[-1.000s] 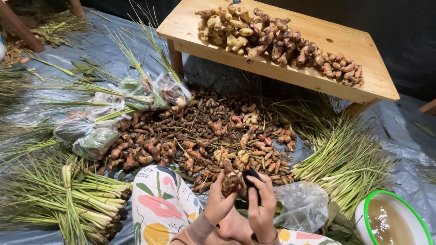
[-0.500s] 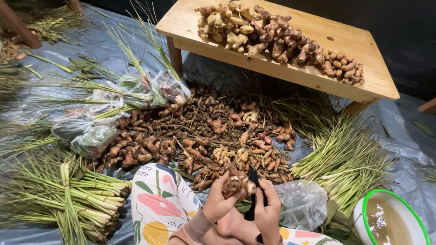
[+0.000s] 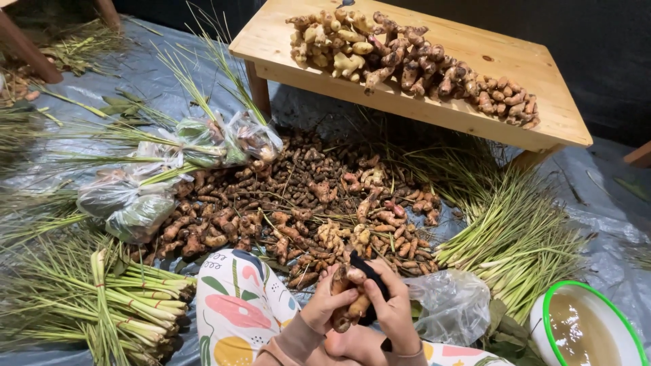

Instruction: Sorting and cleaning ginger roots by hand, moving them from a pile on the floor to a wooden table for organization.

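Down on the grey plastic sheet [image 3: 319, 115], a person sits among piles of plants. At the far left lie bundles of lemongrass [image 3: 102, 305], with clear bags [image 3: 135, 196] of greens just above them. A big pile of brown roots [image 3: 298, 203] covers the middle of the sheet.

Low in the middle, the left hand [image 3: 324, 303] is closed around a knobby brown root [image 3: 347, 298], held above the lap. The right hand [image 3: 393, 308] is wrapped around a small black-handled tool [image 3: 369, 274], pressed against that root. The tool's edge is hidden.

Both thumbs sit very close to the tool, so a slip on the bumpy root could nick a finger, it seems. The root could also drop into the pile and get lost.

More lemongrass [image 3: 515, 237] lies to the right, then a green-rimmed bowl [image 3: 583, 325] of cloudy water close to the knee. An elbow bump might tip it. Behind stands a low wooden table [image 3: 542, 74] stacked with cleaner roots [image 3: 407, 54]. Little bare sheet shows near the hands.
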